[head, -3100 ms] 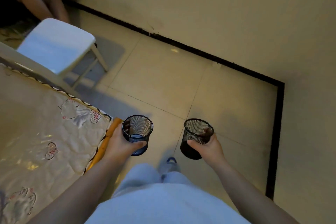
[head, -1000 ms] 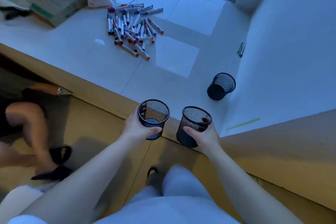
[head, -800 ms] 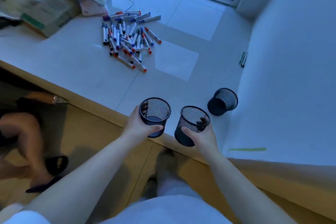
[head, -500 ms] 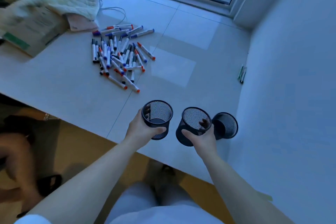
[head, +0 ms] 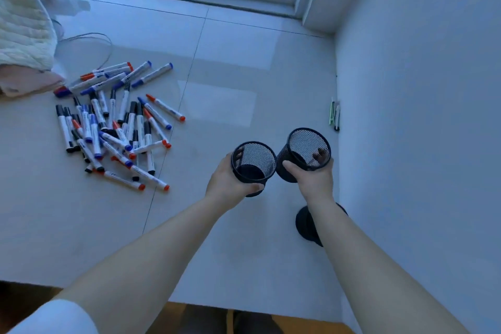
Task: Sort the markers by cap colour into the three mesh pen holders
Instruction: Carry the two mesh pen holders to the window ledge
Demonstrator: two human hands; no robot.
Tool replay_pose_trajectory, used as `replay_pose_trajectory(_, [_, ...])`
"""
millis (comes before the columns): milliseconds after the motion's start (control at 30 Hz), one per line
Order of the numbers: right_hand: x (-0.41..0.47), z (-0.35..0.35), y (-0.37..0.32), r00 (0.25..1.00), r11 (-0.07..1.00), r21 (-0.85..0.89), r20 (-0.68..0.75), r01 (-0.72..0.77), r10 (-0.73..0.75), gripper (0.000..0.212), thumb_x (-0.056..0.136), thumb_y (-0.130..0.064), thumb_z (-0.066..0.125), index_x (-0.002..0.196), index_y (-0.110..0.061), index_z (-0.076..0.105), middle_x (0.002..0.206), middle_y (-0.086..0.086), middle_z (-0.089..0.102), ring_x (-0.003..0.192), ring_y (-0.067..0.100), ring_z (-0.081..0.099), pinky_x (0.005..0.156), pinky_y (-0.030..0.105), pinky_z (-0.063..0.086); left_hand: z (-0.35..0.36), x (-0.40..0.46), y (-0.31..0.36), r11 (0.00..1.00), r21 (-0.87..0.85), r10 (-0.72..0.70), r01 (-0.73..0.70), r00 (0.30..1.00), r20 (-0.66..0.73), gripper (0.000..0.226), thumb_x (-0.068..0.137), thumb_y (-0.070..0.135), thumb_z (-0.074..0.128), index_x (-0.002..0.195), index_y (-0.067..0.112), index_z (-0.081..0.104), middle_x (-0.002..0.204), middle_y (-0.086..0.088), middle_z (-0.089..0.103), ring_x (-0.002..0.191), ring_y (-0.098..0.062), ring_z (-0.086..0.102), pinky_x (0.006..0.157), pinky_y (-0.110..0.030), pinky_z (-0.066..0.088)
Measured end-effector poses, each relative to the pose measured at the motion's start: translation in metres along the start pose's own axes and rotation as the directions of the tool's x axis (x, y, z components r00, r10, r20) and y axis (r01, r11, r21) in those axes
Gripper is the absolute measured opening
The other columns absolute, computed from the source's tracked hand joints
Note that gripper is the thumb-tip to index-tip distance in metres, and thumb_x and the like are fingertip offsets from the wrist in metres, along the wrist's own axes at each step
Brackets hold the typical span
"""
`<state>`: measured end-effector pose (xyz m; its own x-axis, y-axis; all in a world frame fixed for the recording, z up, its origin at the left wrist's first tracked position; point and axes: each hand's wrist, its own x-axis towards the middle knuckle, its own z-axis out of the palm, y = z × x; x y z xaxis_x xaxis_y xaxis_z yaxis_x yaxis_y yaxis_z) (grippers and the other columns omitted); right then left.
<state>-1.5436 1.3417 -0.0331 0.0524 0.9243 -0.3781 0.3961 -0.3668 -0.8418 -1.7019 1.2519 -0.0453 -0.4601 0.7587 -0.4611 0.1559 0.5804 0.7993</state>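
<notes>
A pale tiled ledge (head: 244,62) runs under a window, with a plain wall on the right side. The left hand (head: 227,184) holds one mesh pen holder (head: 253,164), the fingers curled around its wall and the thumb across the front. The right hand (head: 311,179) grips a second holder (head: 307,153) with the thumb outside; some fingertips show through the mesh on its far side. Both holders are upright with the mouth up, probably so they can be put down ready to receive markers. The third holder (head: 305,222) stands on the ledge near the wall, partly hidden behind the right forearm. The markers (head: 113,127) lie in a loose pile well to the left, with red, blue and black caps mixed. Sorting is not yet begun, I think.
</notes>
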Motion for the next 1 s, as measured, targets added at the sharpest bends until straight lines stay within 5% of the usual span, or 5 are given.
replay_pose_trajectory(300, [0.059,-0.01,0.006,0.998,0.975,-0.222,-0.041,0.028,-0.038,0.076,0.058,-0.027,0.084,0.122,-0.018,0.043,0.114,-0.004,0.056,0.102,0.015,0.053,0.082,0.021,0.037,0.038,0.026,-0.009,1.0,-0.024,0.007,-0.005,0.996,0.088,0.082,0.047,0.027,0.087,0.112,0.044,0.04,0.104,0.026,0.055,0.095,0.002,0.053,0.066,0.003,0.035])
replay_pose_trajectory(533, [0.065,-0.007,0.02,0.999,0.974,-0.224,-0.033,-0.026,0.019,0.08,0.059,-0.029,0.084,0.124,-0.018,0.039,0.117,-0.001,0.058,0.1,0.015,0.053,0.081,0.02,0.036,0.051,0.023,-0.013,0.997,-0.074,0.044,-0.038,0.996,0.075,0.08,0.049,0.025,0.088,0.107,0.053,0.04,0.109,0.024,0.055,0.095,0.025,0.046,0.07,0.007,0.034])
replay_pose_trajectory(633, [0.064,-0.011,0.023,1.0,0.972,-0.233,0.004,-0.023,0.024,0.081,0.062,-0.027,0.083,0.127,-0.017,0.036,0.117,-0.002,0.056,0.105,0.021,0.057,0.083,0.023,0.039,0.053,0.021,-0.013,0.994,-0.081,0.082,-0.077,0.994,0.067,0.08,0.05,0.022,0.085,0.103,0.063,0.041,0.107,0.029,0.054,0.097,0.02,0.049,0.079,-0.001,0.04])
replay_pose_trajectory(767, [0.056,-0.018,0.018,0.999,0.96,-0.28,0.04,-0.024,0.037,0.085,0.068,-0.021,0.079,0.137,-0.017,0.029,0.131,0.003,0.049,0.117,0.021,0.05,0.098,0.031,0.04,0.044,0.014,-0.013,1.0,0.023,-0.009,0.006,0.992,0.124,0.097,0.058,0.023,0.081,0.137,0.04,0.025,0.135,0.009,0.036,0.118,-0.004,0.042,0.096,-0.029,0.043])
replay_pose_trajectory(1000, [0.026,-0.014,-0.023,0.981,0.869,-0.494,-0.155,0.024,-0.115,0.068,0.077,-0.001,0.05,0.14,-0.01,0.027,0.144,0.012,0.03,0.128,0.032,0.029,0.101,0.041,0.033,0.007,-0.019,-0.008,0.99,0.134,-0.053,0.049,0.998,0.021,0.072,0.082,0.022,0.065,0.142,0.024,0.026,0.138,0.001,0.037,0.116,-0.01,0.045,0.087,-0.024,0.038])
